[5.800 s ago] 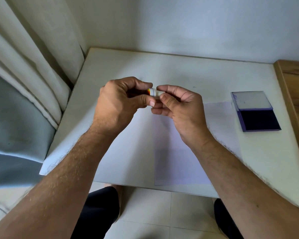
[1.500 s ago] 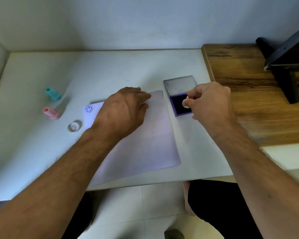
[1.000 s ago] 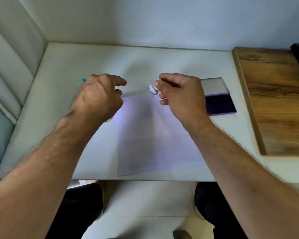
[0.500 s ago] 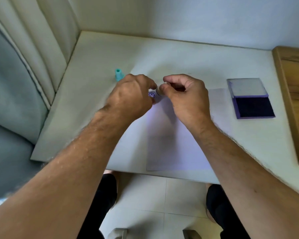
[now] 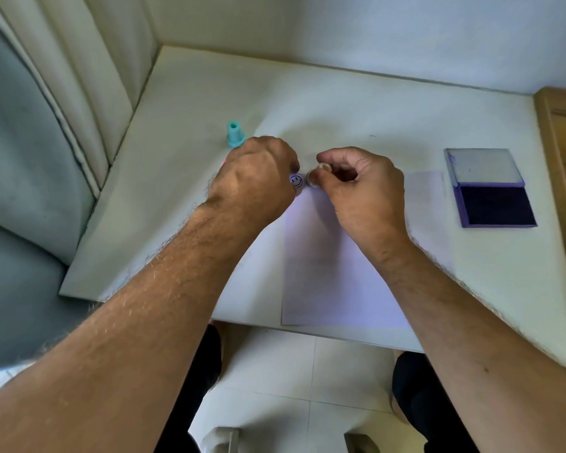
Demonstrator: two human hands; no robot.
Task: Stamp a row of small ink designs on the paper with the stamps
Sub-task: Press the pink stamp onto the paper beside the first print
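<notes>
Nearest us, the paper (image 5: 334,266) lies flat on the tabletop (image 5: 389,125), its near edge almost flush with the tabletop's near edge. We judge it light and limp: it will slide or lift with the stamp unless held down.

Further in, near the paper's far left corner, one smiley print (image 5: 296,181) is visible. The left hand (image 5: 255,178) sits over that corner beside the print, knuckles up; its fingers curl under and are hidden, so we cannot tell whether it presses the sheet or holds anything.

Just right of the print, the right hand (image 5: 360,188) pinches a small pale stamp (image 5: 317,174) between thumb and fingertips, other fingers curled in. The stamp is at or just above the sheet; contact cannot be confirmed.

Handling note: the stamp looks small, rigid and light, best taken by its barrel, kept upright and pressed straight down so the print does not smear.

Toward the right edge, the ink pad (image 5: 495,204) lies open, lid folded back. Farthest, a teal stamp (image 5: 235,135) stands beyond the left hand.
</notes>
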